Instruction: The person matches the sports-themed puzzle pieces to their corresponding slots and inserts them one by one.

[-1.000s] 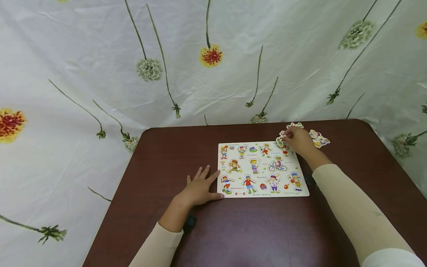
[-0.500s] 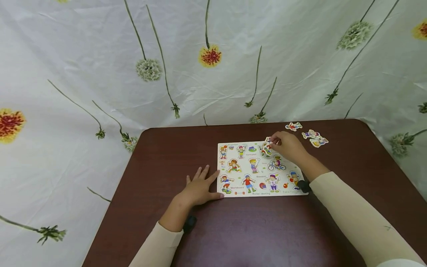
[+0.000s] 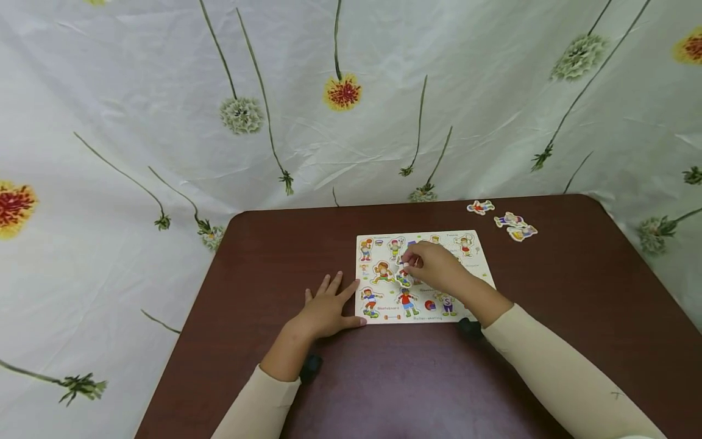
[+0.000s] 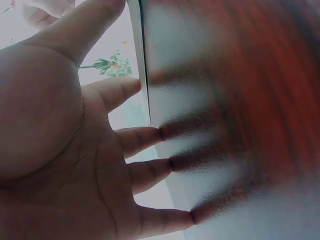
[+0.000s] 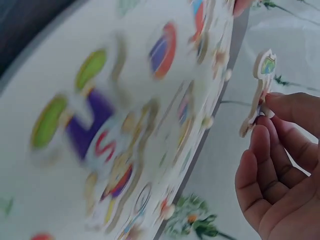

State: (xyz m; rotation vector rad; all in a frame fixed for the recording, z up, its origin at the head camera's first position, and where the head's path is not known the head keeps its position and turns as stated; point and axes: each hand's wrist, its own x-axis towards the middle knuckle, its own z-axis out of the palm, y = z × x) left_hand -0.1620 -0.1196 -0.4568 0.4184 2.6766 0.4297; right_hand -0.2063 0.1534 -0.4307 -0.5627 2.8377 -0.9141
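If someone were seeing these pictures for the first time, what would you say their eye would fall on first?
Probably the white puzzle board of cartoon athletes, bright against the dark brown table. Next, the right hand pinching a figure-shaped puzzle piece over it, with the left hand spread at its left edge. Behind the table, the flower-printed cloth also stands out.

Board (image 3: 388, 299), held piece (image 3: 403, 278) partly hidden by right hand (image 3: 437, 266); purple-trousered figure (image 5: 100, 132) blurred; left sleeve (image 3: 256, 403) cut off.

Puzzle board (image 3: 390, 299) on table (image 3: 263, 262), loose pieces (image 3: 509, 220) behind, right.
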